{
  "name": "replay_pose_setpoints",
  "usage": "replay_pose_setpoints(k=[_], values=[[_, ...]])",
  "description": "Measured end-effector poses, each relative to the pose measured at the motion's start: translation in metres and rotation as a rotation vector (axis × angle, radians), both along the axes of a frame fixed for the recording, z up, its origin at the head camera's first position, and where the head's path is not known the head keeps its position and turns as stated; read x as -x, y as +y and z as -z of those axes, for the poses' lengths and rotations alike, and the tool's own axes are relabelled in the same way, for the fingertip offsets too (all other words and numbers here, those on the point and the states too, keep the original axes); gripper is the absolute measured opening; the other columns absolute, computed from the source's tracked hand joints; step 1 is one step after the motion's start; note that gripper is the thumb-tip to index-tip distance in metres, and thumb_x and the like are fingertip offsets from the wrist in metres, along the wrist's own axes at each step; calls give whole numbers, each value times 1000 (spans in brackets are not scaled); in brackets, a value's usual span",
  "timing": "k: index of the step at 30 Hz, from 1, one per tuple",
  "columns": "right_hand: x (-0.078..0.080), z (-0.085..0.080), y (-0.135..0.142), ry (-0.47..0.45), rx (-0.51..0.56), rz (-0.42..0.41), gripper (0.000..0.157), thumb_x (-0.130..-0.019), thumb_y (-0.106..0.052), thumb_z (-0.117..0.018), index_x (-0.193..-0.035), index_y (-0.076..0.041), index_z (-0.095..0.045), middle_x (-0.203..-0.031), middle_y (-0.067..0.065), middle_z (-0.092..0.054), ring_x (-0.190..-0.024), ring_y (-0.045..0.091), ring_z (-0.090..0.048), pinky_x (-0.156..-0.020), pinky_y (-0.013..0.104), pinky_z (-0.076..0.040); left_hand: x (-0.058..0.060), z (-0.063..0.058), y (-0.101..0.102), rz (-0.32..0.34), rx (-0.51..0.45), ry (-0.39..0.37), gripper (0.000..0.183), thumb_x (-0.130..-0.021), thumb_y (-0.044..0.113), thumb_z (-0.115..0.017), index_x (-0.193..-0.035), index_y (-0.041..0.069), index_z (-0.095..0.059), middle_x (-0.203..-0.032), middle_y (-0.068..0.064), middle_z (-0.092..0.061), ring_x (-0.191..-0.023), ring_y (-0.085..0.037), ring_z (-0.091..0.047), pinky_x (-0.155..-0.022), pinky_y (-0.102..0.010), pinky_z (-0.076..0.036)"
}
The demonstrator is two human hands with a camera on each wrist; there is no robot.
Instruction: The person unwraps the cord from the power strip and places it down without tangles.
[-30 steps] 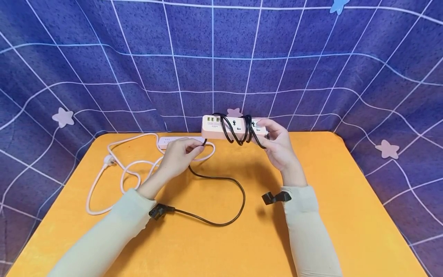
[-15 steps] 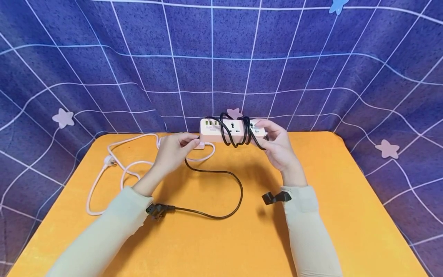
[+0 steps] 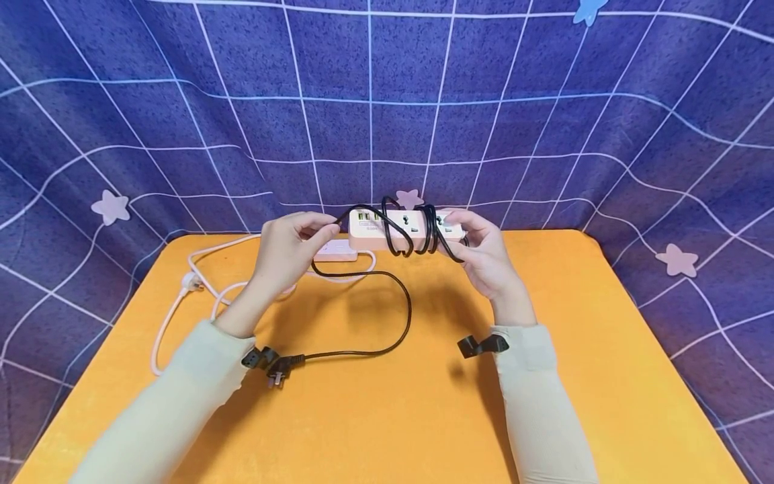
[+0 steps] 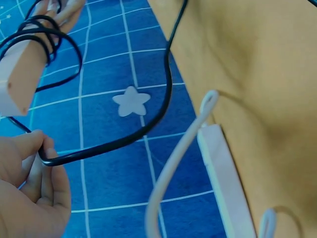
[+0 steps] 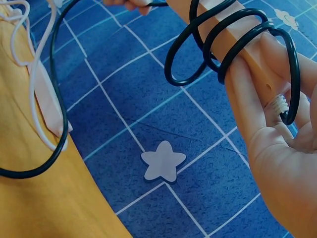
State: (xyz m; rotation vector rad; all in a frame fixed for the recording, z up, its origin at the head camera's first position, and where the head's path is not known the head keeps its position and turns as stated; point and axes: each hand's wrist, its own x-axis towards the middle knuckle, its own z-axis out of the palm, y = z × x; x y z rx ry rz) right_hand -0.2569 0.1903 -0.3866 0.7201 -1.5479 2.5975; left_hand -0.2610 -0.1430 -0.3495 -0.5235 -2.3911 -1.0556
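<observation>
My right hand point(image 3: 490, 259) grips the right end of a white power strip point(image 3: 369, 238), held in the air above the back of the table. Loops of its black cord point(image 3: 431, 228) are wound around the strip's middle and right part. The right wrist view shows the cord leaving the strip's end by a ribbed collar point(image 5: 281, 105) beside the palm. At the strip's left end, my left hand point(image 3: 293, 245) pinches the black cord between thumb and fingers. From there the free cord curves down to a black plug point(image 3: 279, 368) below my left wrist.
Another white power strip point(image 3: 336, 251) lies at the table's back edge, partly behind my left hand. Its white cord point(image 3: 158, 329) spreads over the left side, with a white plug point(image 3: 192, 281). A blue gridded curtain with stars surrounds the orange table point(image 3: 387, 430).
My left hand has moved left and slightly up, drawing the black cord over the strip's left end. The free cord and black plug have shifted; the right hand stays in place.
</observation>
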Motion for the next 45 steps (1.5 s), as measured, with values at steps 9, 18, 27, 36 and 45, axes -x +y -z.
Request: replay_pose_setpoints(k=[9, 18, 27, 36, 45], values=[[0, 1, -1, 4, -4, 2, 47, -87, 24, -61, -109, -14, -78, -127, 5, -64, -100, 16, -65, -82, 27, -62, -9, -19, 0, 8, -18, 44, 14, -96, 19, -82, -107, 10, -84, -96, -2, -81, -80, -14, -73, -73, -11, -52], [0, 1, 0, 1, 3, 7, 47, -87, 24, -62, -108, -14, -78, -128, 7, -65, -103, 17, -64, -81, 28, -63, -23, -37, 4, 21, -17, 121, 11, -94, 20, -84, -104, 15, -85, -90, 4, -78, -76, -4, -69, -72, -15, -53], [1, 0, -1, 0, 19, 18, 46, -88, 25, -61, -107, -13, -78, -128, 6, -66, -103, 17, -66, -82, 28, -63, -38, -49, 6, 43, 5, 177, 9, -94, 19, -85, -103, 19, -86, -88, 8, -78, -79, -7, -69, -72, -19, -50], [2, -1, -2, 13, 24, 17, 43, -88, 23, -65, -108, -12, -78, -129, 8, -67, -107, 18, -66, -83, 27, -62, -56, -57, 4, 71, 12, 239, 12, -91, 13, -86, -102, 15, -85, -85, 6, -77, -80, -6, -67, -72, -17, -47], [2, 0, -1, 2, 32, 25, 43, -87, 24, -65, -108, -12, -78, -130, 9, -67, -107, 18, -66, -85, 29, -63, -69, -56, 3, 118, 18, 281, 14, -90, 11, -86, -103, 15, -85, -85, 7, -76, -77, -5, -62, -70, -18, -42]])
